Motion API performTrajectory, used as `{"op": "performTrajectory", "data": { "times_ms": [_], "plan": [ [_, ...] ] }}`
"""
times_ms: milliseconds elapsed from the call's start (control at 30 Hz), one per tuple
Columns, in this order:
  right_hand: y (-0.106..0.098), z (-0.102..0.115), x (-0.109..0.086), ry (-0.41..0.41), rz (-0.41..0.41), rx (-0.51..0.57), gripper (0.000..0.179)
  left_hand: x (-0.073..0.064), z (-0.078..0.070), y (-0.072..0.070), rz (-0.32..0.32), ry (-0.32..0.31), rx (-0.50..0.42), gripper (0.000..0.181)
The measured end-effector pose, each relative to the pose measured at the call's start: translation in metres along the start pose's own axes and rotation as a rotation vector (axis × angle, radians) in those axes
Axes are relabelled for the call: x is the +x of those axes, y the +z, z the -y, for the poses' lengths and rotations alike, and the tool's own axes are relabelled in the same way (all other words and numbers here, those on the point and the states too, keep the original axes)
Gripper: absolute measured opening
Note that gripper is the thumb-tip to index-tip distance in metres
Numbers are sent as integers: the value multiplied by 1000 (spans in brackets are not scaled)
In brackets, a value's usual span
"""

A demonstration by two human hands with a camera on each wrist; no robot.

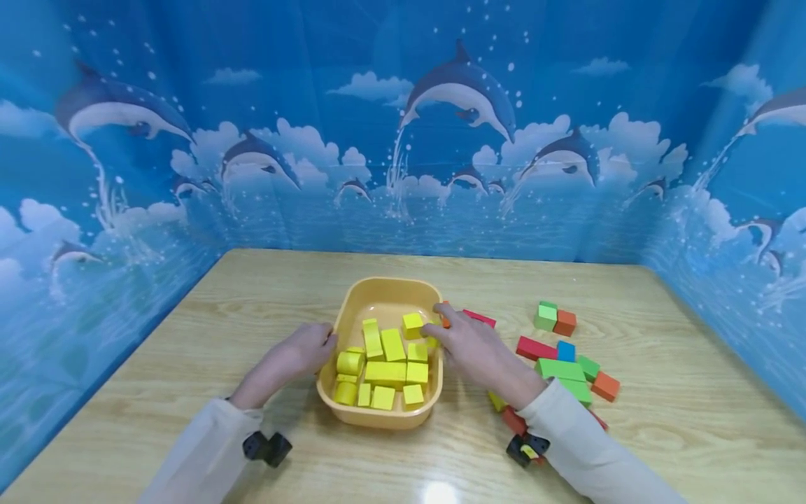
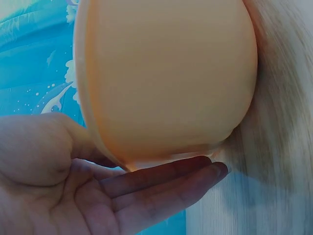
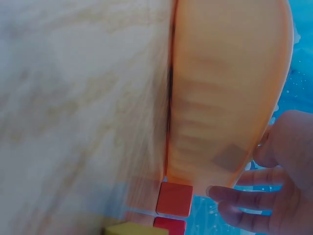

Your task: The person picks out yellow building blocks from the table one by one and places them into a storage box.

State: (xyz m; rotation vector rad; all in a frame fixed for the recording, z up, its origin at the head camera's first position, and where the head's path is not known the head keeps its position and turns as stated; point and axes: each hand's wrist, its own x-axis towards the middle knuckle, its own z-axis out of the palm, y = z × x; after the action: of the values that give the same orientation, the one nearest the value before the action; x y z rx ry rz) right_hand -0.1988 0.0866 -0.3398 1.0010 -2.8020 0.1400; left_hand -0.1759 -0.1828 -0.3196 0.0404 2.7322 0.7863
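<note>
A light orange plastic tub (image 1: 387, 297) stands on the table with several yellow blocks (image 1: 386, 374) in it, cubes, bars and rounded pieces. At its left side my left hand (image 1: 307, 348) grips the rim, thumb over the edge and fingers along the outer wall (image 2: 171, 73). On the opposite side, my right hand (image 1: 474, 351) holds the right rim with the thumb reaching inside and the other fingers outside. A red block (image 3: 174, 199) lies on the table close to the tub, near the right fingertips. The tub wall hides its contents in both wrist views.
To the right of the tub lie loose blocks: green bars (image 1: 560, 371), a blue block (image 1: 566, 351), a red bar (image 1: 535, 348) and orange cubes (image 1: 605, 386). My right forearm partly covers some. A blue dolphin-print curtain (image 1: 390, 224) encloses the wooden table (image 1: 264, 294).
</note>
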Motion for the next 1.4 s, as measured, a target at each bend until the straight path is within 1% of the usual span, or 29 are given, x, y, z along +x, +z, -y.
{"op": "performTrajectory", "data": {
  "times_ms": [133, 233, 300, 367, 467, 567, 667, 833, 933, 1067, 1133, 1300, 1333, 1400],
  "plan": [
    [1, 0, -1, -13, -16, 3, 35, 1, 0, 0, -2, 8, 4, 27],
    [1, 0, -1, -24, -12, 10, 36, 1, 1, -1, 1, 18, 5, 26],
    [1, 0, -1, -30, 4, 19, 38, 1, 1, -1, 2, 23, 4, 26],
    [0, 1, -1, -33, 32, 30, 38, 1, 1, -1, 4, 15, 1, 28],
    [0, 2, 1, -40, 73, 60, 34, 0, 0, 0, 5, 3, -1, 29],
    [2, 2, 1, -40, 92, 82, 30, 0, 0, 0, 3, 13, 4, 28],
    [2, 2, 0, -34, 85, 90, 35, -1, 1, 0, 1, 25, 3, 27],
    [2, 0, -1, -27, 49, 90, 45, -2, 2, -1, 5, 12, -8, 30],
    [0, -1, 0, -29, 28, 83, 40, -2, 2, -1, 4, 17, -9, 31],
    [-3, -1, 1, -28, 31, 104, 33, -1, 3, 0, -1, 26, -10, 31],
    [-4, -2, 1, -26, 20, 119, 30, -1, 2, 0, 0, 23, -8, 31],
    [-10, -6, -1, 21, -38, 117, 28, -1, 2, 0, 3, 21, 2, 28],
    [-12, -7, -2, 37, -37, 116, 29, -1, 2, 0, 3, 21, 3, 28],
    [-16, -10, -2, 82, -3, 126, 29, 0, 1, 0, 4, 18, 3, 28]
  ]
}}
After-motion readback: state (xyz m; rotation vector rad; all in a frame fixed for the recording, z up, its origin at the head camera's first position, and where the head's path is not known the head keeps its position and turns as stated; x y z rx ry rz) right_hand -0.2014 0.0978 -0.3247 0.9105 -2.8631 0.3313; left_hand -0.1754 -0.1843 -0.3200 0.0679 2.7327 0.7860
